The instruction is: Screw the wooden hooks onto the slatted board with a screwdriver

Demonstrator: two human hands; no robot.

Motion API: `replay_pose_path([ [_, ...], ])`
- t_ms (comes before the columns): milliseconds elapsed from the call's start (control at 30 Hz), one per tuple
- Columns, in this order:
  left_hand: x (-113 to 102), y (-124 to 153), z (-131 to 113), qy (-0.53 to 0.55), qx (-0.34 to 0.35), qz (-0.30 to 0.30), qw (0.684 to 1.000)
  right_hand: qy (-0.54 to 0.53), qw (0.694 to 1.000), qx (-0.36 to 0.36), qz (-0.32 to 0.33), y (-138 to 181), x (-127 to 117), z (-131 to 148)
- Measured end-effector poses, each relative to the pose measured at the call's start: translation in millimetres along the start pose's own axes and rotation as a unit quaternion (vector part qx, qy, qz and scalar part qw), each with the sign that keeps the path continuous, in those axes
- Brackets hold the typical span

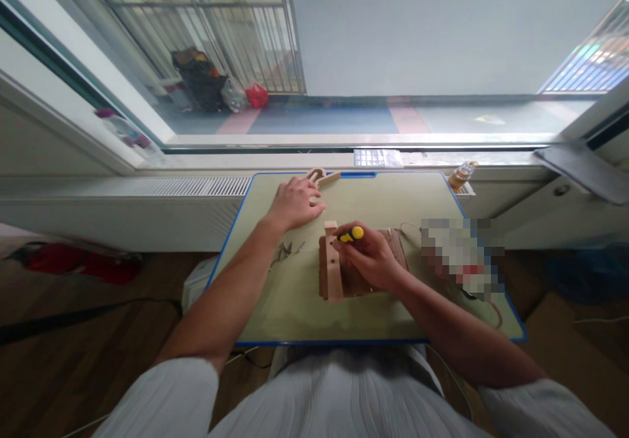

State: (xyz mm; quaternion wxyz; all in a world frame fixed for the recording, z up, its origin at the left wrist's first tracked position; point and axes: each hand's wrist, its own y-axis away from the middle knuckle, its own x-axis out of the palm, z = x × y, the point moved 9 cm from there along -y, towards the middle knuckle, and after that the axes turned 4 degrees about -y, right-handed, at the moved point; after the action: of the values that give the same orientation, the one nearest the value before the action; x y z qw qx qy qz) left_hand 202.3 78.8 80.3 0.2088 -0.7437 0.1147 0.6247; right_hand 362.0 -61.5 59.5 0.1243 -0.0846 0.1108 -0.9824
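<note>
A wide window is filling the far side of the view, with a pale sill running below it. Just under the sill, a green table with a blue edge is carrying everything the person is working with.

Near the table's middle, a brown wooden assembly is lying flat, with a paler drilled block standing along its left side. The right hand is resting on top of this assembly and is closing tightly around a screwdriver with a yellow and black handle, which is pointing left toward the top of the pale block.

The left hand is lying palm down and open on the table, well apart from the assembly, gripping nothing. Its fingertips are touching or just beside a curved wooden piece at the far edge of the table; which of the two I cannot tell.

A small bottle is standing at the table's far right corner. A few loose screws are lying between the left forearm and the assembly.
</note>
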Motion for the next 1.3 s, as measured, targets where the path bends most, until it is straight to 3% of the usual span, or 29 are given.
replay_pose_path([
  [133, 12.5, -11.4, -0.6, -0.012, -0.025, 0.023, 0.999, 0.024, 1.0, 0.02, 0.0, -2.0, -4.6, 7.2],
  [300, 19.2, -19.6, 6.6, 0.01, -0.098, 0.007, 0.995, 0.054, 0.998, 0.017, -0.038, -4.3, -25.8, 9.1],
  [567, -1.6, -16.7, 14.2, 0.101, -0.167, -0.039, 0.98, 0.023, 0.994, -0.029, -0.103, -12.6, -51.9, 19.7],
  [667, -25.8, -8.1, 12.4, 0.161, -0.152, -0.054, 0.974, 0.033, 0.987, -0.066, -0.144, -14.5, -65.6, 39.3],
  [733, -49.9, 0.5, 7.6, 0.288, -0.11, -0.091, 0.947, 0.069, 0.974, -0.106, -0.19, -12.2, -80.0, 56.8],
  [800, -68.8, 9.2, -4.7, 0.389, -0.041, -0.076, 0.917, 0.125, 0.95, -0.156, -0.239, -5.2, -94.4, 76.6],
  [867, -79.4, 18.2, -20.5, 0.441, 0.021, -0.025, 0.897, 0.189, 0.927, -0.184, -0.266, 3.9, -103.5, 91.4],
  [933, -80.0, 26.8, -40.1, 0.478, 0.074, 0.048, 0.874, 0.226, 0.929, -0.182, -0.228, 10.2, -101.6, 95.7],
  [1033, -74.3, 36.1, -73.5, 0.491, 0.159, 0.119, 0.848, 0.248, 0.957, -0.113, -0.097, 20.0, -82.9, 79.9],
  [1100, -63.4, 36.4, -92.7, 0.497, 0.183, 0.157, 0.833, 0.276, 0.955, -0.099, -0.034, 32.3, -68.4, 71.3],
  [1200, -45.0, 29.8, -114.7, 0.487, 0.201, 0.193, 0.828, 0.345, 0.931, -0.117, -0.004, 50.2, -53.1, 65.9],
  [1300, -34.4, 18.8, -123.2, 0.482, 0.202, 0.184, 0.832, 0.36, 0.925, -0.123, 0.013, 62.9, -41.6, 60.0],
])
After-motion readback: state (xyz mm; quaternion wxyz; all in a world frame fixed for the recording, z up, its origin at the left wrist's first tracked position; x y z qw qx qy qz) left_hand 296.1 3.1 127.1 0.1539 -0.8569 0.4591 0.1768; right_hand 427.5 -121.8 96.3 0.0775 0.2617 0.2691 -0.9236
